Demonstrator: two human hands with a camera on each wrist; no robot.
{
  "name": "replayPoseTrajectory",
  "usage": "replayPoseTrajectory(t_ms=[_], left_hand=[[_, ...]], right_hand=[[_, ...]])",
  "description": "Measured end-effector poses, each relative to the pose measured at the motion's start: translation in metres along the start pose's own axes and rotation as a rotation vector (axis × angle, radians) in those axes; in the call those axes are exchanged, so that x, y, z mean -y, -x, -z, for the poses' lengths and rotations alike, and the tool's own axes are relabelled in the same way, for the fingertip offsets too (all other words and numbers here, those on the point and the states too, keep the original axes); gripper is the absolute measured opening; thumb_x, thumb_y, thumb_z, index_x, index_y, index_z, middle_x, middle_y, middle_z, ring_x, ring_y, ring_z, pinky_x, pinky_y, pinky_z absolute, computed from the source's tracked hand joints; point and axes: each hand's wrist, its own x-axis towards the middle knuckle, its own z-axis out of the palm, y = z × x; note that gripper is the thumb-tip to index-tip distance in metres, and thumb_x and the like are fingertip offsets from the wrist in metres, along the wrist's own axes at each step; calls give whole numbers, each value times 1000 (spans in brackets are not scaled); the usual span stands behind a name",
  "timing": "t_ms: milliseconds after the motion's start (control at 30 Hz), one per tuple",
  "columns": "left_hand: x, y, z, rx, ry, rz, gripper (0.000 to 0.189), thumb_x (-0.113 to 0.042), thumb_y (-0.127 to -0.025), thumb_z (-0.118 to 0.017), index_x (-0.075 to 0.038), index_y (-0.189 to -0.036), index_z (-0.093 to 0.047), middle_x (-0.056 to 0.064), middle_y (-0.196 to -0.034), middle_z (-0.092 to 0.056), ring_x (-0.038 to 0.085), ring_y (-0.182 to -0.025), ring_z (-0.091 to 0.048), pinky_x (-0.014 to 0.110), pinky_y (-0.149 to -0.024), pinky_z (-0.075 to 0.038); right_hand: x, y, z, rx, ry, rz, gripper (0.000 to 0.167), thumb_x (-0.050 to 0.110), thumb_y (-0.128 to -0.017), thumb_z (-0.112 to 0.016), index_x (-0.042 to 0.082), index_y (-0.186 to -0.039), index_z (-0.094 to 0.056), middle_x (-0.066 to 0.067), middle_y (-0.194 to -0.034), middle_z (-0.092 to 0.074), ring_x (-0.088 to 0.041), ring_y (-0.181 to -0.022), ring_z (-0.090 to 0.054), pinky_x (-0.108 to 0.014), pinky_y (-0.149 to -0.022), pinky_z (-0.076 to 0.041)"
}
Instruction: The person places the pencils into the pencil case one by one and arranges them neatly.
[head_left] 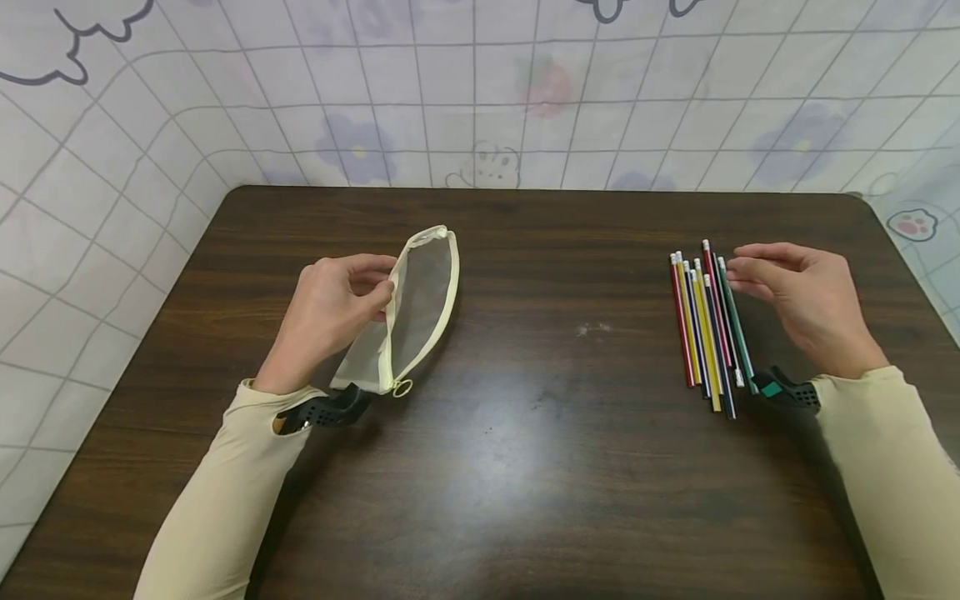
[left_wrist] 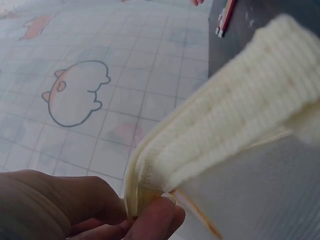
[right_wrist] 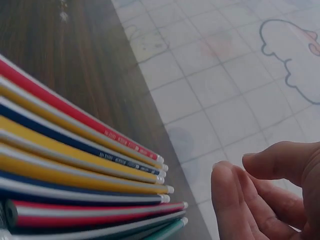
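Observation:
My left hand (head_left: 330,308) pinches the edge of a pale mesh zipper pouch (head_left: 425,292) between thumb and fingers. Its cream zipper band (left_wrist: 240,100) is spread, so the mouth gapes toward the right. A cord loop (head_left: 402,387) hangs at the near end. On the right of the table lies a bunch of striped pencils (head_left: 705,325) in red, yellow, dark blue and green, their white eraser ends pointing away. Beside their far ends hovers my right hand (head_left: 806,292), fingers relaxed. In the right wrist view a gap separates this hand from the pencils (right_wrist: 85,145), and nothing is held.
The dark wooden table (head_left: 510,467) carries both the pouch and the pencils. A white cloth with a grid and cartoon prints (head_left: 480,92) rises behind and at the sides. Dark straps (head_left: 326,408) circle both wrists over cream sleeves.

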Motion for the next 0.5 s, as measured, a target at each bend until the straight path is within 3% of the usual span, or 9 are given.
replayPoseTrajectory(t_ms=[167,300,500], left_hand=[[0,0,0,-3,6,5,36,-14,-97,-58,-9,-130,-72,15,-104,-81,24,-73,-81,39,-73,-65],[1,0,0,-1,9,3,36,-14,-97,-58,-9,-130,-72,15,-104,-81,24,-73,-81,37,-71,-65],[0,0,0,-1,6,3,36,-14,-97,-58,-9,-130,-72,15,-105,-81,22,-73,-80,37,-71,-65]], right_hand=[[-1,-2,4,-6,150,-23,37,27,-88,-81,7,-118,-73,7,-104,-73,-5,-87,-77,-16,-76,-60],[-2,-4,7,-9,347,-50,47,34,-92,-76,7,-130,-68,17,-105,-70,1,-88,-76,-13,-77,-59],[-7,-5,11,34,523,-93,61,41,-96,-69,3,-143,-59,28,-107,-63,10,-92,-72,-8,-79,-56]])
